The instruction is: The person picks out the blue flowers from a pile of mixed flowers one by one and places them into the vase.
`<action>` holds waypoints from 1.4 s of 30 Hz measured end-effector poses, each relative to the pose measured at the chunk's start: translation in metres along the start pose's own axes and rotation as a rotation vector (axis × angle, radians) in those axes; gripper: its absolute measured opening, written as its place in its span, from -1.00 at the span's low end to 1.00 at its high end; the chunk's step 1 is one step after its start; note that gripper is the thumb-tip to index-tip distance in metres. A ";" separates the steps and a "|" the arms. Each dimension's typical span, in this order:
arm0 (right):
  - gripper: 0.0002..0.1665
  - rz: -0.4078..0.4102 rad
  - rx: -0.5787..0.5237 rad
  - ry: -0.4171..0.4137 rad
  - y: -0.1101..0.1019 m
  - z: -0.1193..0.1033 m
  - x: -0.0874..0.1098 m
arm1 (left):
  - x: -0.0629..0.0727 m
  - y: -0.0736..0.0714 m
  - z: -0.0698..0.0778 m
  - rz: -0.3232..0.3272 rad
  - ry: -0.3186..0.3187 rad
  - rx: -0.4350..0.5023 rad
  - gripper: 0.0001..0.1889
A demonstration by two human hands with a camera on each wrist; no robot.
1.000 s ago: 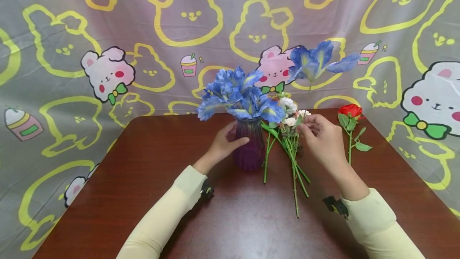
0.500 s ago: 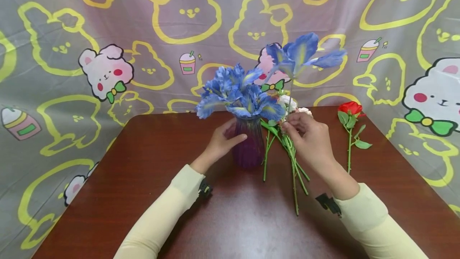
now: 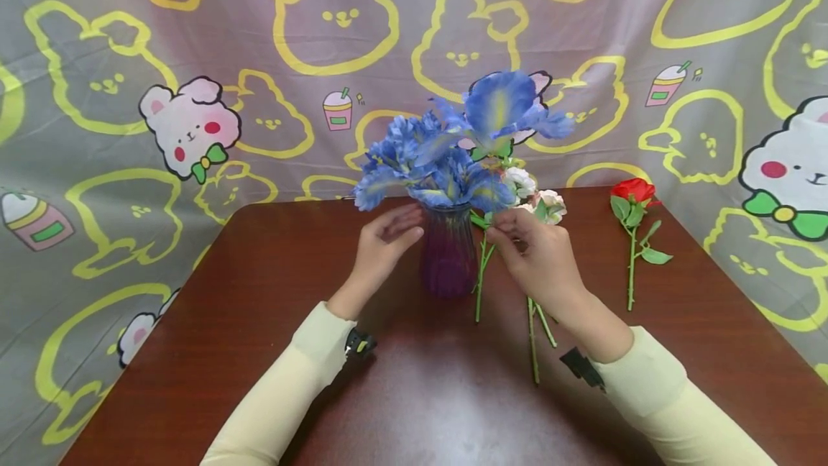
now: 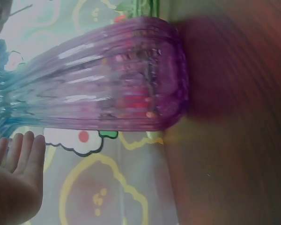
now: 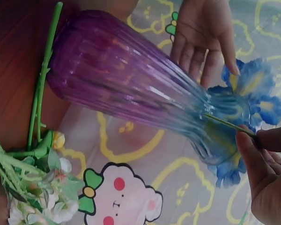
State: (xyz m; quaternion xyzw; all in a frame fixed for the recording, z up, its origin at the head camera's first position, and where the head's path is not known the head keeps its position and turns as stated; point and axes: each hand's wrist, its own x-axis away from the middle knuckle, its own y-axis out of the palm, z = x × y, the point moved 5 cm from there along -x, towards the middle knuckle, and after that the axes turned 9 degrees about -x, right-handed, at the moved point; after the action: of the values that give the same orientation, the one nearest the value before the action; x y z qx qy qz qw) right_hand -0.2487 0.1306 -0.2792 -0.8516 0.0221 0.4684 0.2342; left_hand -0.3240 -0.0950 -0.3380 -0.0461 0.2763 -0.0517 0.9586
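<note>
A ribbed glass vase (image 3: 446, 257), purple below and bluish at the neck, stands upright on the table with several blue irises (image 3: 397, 153) spreading over its rim. My right hand (image 3: 537, 254) is just right of the vase's neck. It pinches the thin stem (image 5: 228, 123) of another blue iris (image 3: 501, 110), whose bloom overlaps the bunch in the head view. In the right wrist view the stem's free end overlaps the vase neck. My left hand (image 3: 382, 247) is at the vase's left side, fingers extended toward the neck; the left wrist view shows a gap between fingertips and glass.
White and pale pink flowers (image 3: 548, 207) lie right of the vase, partly behind my right hand, their green stems (image 3: 533, 344) pointing toward me. Another green stem (image 3: 479, 286) lies close beside the vase. A red rose (image 3: 632, 193) lies farther right. A patterned curtain (image 3: 362, 13) hangs behind the table.
My right hand has carried the iris leftward to the vase, its bloom now over the bunch. My left hand has drawn slightly left, away from the vase it was around.
</note>
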 end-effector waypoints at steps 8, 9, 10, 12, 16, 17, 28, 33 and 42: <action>-0.78 -0.040 -0.019 -0.066 0.012 -0.007 0.002 | 0.008 0.005 0.019 -0.052 0.080 0.024 -0.74; -0.78 -0.048 -0.018 -0.074 0.014 -0.008 0.003 | 0.009 0.007 0.023 -0.067 0.095 0.025 -0.73; -0.79 -0.056 -0.019 -0.085 0.016 -0.008 0.003 | 0.010 0.008 0.026 -0.078 0.112 0.026 -0.71; -0.79 -0.065 -0.024 -0.104 0.019 -0.009 0.004 | 0.011 0.010 0.034 -0.088 0.148 0.029 -0.67; -0.77 -0.076 -0.024 -0.158 0.024 -0.013 0.006 | 0.013 0.015 0.049 -0.098 0.214 0.086 -0.61; -0.76 -0.082 -0.024 -0.168 0.026 -0.014 0.007 | 0.013 0.016 0.052 -0.102 0.228 0.107 -0.60; -0.78 -0.156 -0.015 -0.215 0.042 -0.015 0.013 | 0.019 0.018 0.071 0.015 0.244 0.184 -0.75; -0.79 -0.168 -0.013 -0.206 0.047 -0.016 0.015 | 0.019 0.013 0.074 0.129 0.250 -0.005 -0.79; -0.80 -0.180 -0.013 -0.205 0.052 -0.015 0.019 | 0.023 0.014 0.070 0.061 0.233 0.080 -0.79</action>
State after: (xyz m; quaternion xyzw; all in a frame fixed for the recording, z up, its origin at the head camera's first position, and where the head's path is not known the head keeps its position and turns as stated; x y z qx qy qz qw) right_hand -0.2399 0.0820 -0.3074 -0.7994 -0.0815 0.5301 0.2707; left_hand -0.2663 -0.0801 -0.2924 0.0071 0.3847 -0.0385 0.9222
